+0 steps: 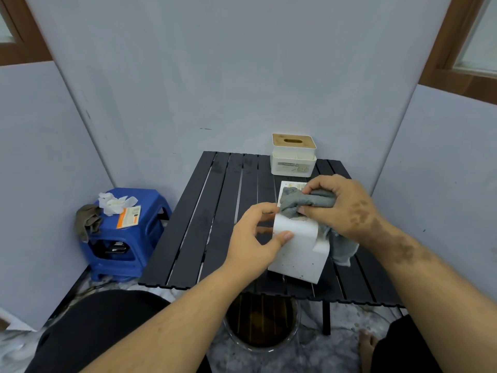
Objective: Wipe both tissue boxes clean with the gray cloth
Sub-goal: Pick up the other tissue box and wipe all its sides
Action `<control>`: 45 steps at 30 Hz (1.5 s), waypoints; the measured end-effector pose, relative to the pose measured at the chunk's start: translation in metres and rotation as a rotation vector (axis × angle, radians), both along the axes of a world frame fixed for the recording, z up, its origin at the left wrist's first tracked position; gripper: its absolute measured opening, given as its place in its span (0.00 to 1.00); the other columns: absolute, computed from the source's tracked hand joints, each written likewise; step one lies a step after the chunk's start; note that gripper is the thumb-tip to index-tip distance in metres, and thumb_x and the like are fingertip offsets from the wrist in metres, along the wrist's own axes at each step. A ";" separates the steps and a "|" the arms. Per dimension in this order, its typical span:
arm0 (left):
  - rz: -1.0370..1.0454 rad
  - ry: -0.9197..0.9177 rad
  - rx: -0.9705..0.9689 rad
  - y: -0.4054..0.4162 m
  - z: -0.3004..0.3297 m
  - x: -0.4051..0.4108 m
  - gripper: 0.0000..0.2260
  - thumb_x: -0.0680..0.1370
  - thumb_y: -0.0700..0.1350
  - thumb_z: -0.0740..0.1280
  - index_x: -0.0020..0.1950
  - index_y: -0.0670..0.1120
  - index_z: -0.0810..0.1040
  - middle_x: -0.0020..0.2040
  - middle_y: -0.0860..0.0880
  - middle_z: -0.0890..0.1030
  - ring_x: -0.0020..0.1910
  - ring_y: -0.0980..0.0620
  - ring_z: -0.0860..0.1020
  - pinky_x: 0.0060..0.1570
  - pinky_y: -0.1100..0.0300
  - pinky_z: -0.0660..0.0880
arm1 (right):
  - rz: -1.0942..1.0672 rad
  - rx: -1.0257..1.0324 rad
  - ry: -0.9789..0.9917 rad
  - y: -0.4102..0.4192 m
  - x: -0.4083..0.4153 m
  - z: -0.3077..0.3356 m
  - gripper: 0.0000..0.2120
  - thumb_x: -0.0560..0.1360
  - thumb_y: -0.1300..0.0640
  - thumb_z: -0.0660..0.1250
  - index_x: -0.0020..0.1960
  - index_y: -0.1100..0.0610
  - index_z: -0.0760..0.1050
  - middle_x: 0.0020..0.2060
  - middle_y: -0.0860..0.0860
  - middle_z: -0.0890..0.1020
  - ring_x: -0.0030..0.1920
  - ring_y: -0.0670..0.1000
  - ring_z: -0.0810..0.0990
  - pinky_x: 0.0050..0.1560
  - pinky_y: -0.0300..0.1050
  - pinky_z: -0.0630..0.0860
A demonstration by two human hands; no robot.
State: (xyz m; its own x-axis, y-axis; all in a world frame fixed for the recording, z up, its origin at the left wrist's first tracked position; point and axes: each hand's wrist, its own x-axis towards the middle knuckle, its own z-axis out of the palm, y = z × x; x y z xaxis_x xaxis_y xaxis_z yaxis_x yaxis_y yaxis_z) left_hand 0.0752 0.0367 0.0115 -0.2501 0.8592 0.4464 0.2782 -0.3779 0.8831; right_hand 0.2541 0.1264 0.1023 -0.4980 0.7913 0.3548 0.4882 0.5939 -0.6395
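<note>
Left hand (258, 235) braces the near box (298, 249), fingers and thumb closed on its left side, box tipped up on the surface (215, 211). Right hand (341, 208) bunches the cloth (306, 201), pressed on the box's upper end; a loose tail hangs off the right side. To do it well: keep the brace firm, rub across the specks on the near face. Second box (293, 154) sits at the far edge, well apart from both hands.

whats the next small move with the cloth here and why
Probably drag the gray cloth down onto the near face of the white plastic tissue box. The right hand has it bunched at the box's top end, the left hand steadies the side, and dark specks still dot that near face.
</note>
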 end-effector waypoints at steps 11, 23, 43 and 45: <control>0.039 -0.073 0.059 0.009 -0.008 0.008 0.18 0.75 0.37 0.76 0.51 0.61 0.78 0.61 0.56 0.82 0.57 0.52 0.82 0.51 0.62 0.79 | -0.142 0.045 -0.056 0.042 -0.027 0.006 0.10 0.69 0.56 0.78 0.46 0.53 0.78 0.43 0.48 0.81 0.40 0.43 0.77 0.35 0.25 0.71; 0.063 0.230 0.048 0.020 -0.030 0.014 0.05 0.77 0.43 0.75 0.46 0.45 0.79 0.54 0.51 0.80 0.49 0.52 0.81 0.47 0.52 0.81 | -0.236 -0.006 -0.002 0.054 -0.017 -0.001 0.11 0.69 0.54 0.78 0.48 0.53 0.78 0.46 0.50 0.82 0.46 0.50 0.79 0.41 0.32 0.72; 0.307 0.155 -0.167 0.021 -0.009 0.066 0.28 0.65 0.64 0.76 0.56 0.55 0.67 0.53 0.60 0.65 0.53 0.60 0.71 0.48 0.61 0.75 | -0.056 0.009 -0.051 0.047 0.002 0.005 0.09 0.68 0.56 0.79 0.46 0.51 0.81 0.40 0.45 0.81 0.39 0.38 0.78 0.36 0.28 0.73; 0.296 0.145 -0.168 0.021 -0.009 0.065 0.27 0.66 0.61 0.78 0.55 0.56 0.68 0.52 0.61 0.66 0.52 0.61 0.71 0.46 0.64 0.73 | -0.123 -0.004 0.001 0.055 0.007 0.006 0.09 0.68 0.56 0.78 0.46 0.53 0.81 0.40 0.47 0.82 0.37 0.38 0.78 0.36 0.31 0.76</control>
State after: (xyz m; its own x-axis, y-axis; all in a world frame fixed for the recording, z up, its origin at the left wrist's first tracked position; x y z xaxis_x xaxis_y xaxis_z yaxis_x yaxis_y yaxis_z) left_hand 0.1400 0.0574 0.0024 -0.4437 0.8232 0.3544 0.4803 -0.1154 0.8695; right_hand 0.2607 0.1819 0.1083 -0.3966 0.8479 0.3517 0.5565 0.5268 -0.6425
